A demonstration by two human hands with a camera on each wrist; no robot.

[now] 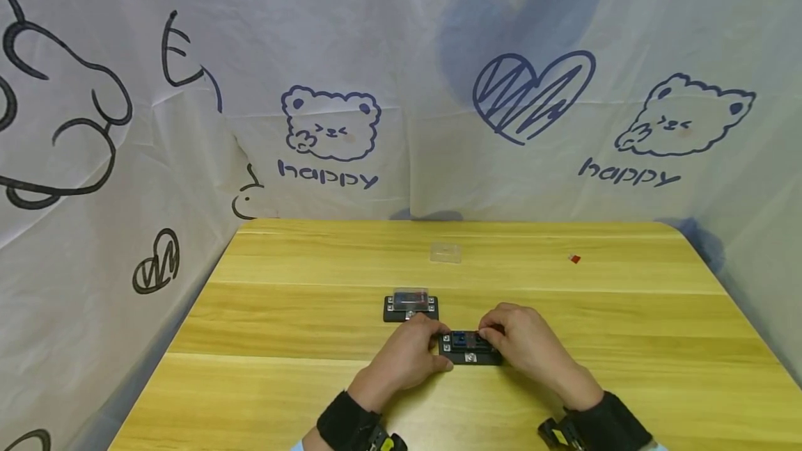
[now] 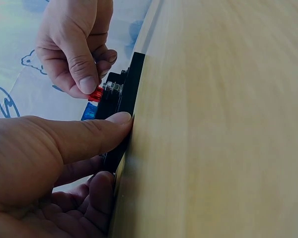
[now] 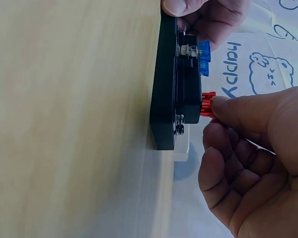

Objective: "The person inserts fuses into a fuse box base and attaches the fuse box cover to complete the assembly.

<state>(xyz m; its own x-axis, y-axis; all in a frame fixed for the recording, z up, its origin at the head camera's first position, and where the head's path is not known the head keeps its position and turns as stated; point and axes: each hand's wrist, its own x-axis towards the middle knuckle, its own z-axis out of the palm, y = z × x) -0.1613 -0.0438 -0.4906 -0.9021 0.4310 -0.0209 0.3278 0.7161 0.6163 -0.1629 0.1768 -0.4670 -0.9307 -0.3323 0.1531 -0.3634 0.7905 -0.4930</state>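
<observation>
A black fuse block (image 1: 485, 360) lies on the wooden table in front of the person, with metal screw terminals along its sides. The left hand (image 1: 407, 357) grips its left end, thumb at the near edge and fingers at the far side. Blue blade fuses (image 3: 204, 57) stand in the block near that hand. Over the block's right part, the right hand (image 1: 529, 346) pinches a red blade fuse (image 3: 206, 103) between thumb and index finger, right at the top of the block. The fuse's lower end is hidden.
Behind the left hand stands a second fuse block (image 1: 391, 315) with a clear cover (image 1: 411, 298) on it. A loose clear cover (image 1: 445, 252) lies farther back. Toward the back right is a small red piece (image 1: 575, 259). Drawn-on white sheets (image 1: 432, 159) surround the table (image 1: 282, 326).
</observation>
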